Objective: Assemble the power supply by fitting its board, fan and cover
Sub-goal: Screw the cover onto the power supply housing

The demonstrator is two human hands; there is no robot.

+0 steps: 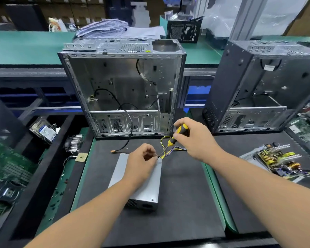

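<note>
The closed power supply (141, 179) lies on the counter (183, 194), wires (170, 151) leaving its far end. Right grip (193, 138) curls round a screwdriver (175, 135); left grip (141, 158) pinches at the casing corner. Behind, an open computer case (122, 86) holds loose cables (115, 99).

Your right hand (195, 138) grips the screwdriver (175, 136) while your left hand (141, 161) pinches at the power supply (147, 188) corner on the desk (186, 203)

- Power supply (141, 185): brushed grey sheet metal, faint sheen
- Screwdriver (177, 134): glossy yellow and black plastic handle
- Mat (177, 203) on the worktop: matt black, finely textured
- Open computer case (122, 90): bare, dull silvery metal
- Bare circuit board (283, 161): shiny copper coils
- Stack of sheets (104, 28): pale paper
</note>
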